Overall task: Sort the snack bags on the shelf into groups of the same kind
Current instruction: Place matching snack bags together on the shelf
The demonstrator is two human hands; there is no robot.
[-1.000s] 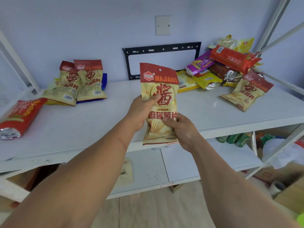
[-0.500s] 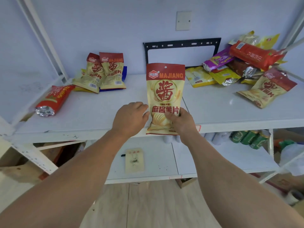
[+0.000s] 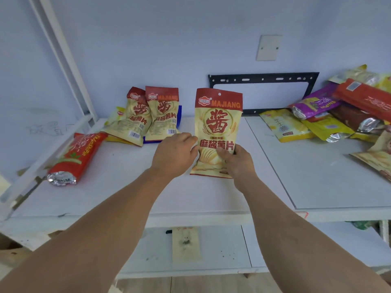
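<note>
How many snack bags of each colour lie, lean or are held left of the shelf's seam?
Cream-and-red MAJIANG bags: 3, two leaning at the wall, one held by the right hand
Long red bag: 1
Yellow bag, mostly hidden: 1
Blue bag, mostly hidden: 1
Total: 6

Two bare forearms enter from the bottom edge. No sleeves visible on either arm up to the frame border. Left hand (image 3: 175,154): no ring, watch or glove seen. Right hand (image 3: 238,163): likewise bare, no jewellery or wrist strap. Fingernails short where visible. No markings seen on either arm.
</note>
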